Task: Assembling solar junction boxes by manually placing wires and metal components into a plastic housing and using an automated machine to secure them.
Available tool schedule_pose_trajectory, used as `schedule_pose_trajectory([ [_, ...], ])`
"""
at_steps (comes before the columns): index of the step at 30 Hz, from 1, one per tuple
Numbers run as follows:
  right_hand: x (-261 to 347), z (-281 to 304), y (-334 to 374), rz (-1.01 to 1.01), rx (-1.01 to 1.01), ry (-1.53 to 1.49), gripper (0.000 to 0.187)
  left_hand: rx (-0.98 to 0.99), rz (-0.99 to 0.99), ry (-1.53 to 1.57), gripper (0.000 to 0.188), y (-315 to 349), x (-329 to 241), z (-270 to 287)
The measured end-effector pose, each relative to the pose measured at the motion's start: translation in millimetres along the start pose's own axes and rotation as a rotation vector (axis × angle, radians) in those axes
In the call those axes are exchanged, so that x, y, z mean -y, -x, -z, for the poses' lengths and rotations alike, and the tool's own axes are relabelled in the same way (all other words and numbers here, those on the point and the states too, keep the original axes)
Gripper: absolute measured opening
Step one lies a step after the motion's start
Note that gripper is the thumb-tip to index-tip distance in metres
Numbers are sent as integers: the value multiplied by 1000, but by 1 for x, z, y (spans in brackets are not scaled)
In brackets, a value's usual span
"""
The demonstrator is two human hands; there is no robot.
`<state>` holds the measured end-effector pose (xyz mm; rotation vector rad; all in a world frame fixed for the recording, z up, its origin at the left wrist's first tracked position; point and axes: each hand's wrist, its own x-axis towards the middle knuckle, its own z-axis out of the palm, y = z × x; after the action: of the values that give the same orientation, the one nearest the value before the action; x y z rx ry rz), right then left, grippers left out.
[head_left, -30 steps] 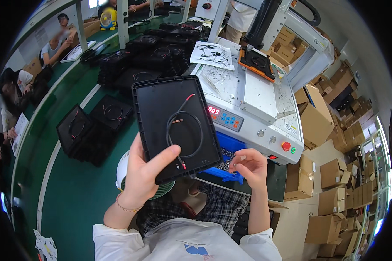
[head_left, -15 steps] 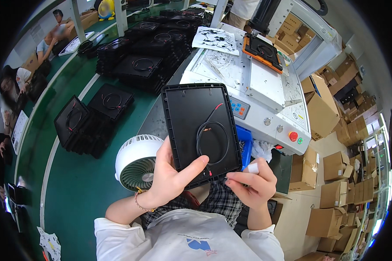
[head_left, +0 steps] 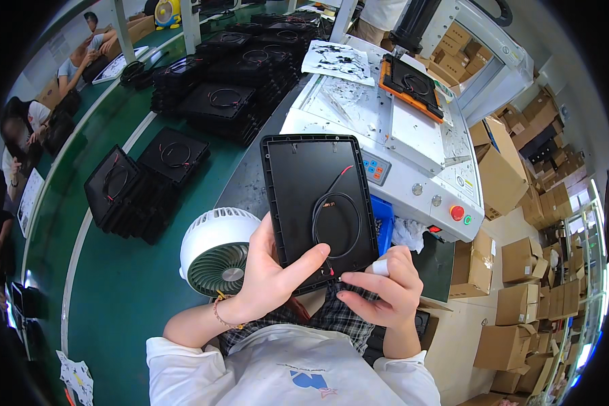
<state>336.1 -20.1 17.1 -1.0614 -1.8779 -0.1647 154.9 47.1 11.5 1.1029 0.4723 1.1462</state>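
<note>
Hands grip the black panel (head_left: 318,203)'s lower edge, left hand (head_left: 267,274) beside the fan (head_left: 218,252), right hand (head_left: 386,287) pinching its corner.

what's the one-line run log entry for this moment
left hand: holds black panel | right hand: pinches wire end at panel's lower edge | wire loop: on panel | white fan: beside left hand

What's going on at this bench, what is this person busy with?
A person holds a flat black panel up in front of them. The left hand grips its lower edge, thumb across the face, while the right hand pinches at the bottom corner, where a looped black wire with red ends lies on the panel. A small white fan stands beside it, a white machine behind, and stacks of similar panels on the green bench.
</note>
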Motion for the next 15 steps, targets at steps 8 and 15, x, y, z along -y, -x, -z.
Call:
schedule_pose_trajectory([
  [8, 2, -2, -2, 45, -22, 6, 33, -12, 46, 43, 45, 1, 0, -1],
  [15, 1, -3, 0, 69, 1, 57, 32, -5, 43, 51, 43, 1, 4, 0],
])
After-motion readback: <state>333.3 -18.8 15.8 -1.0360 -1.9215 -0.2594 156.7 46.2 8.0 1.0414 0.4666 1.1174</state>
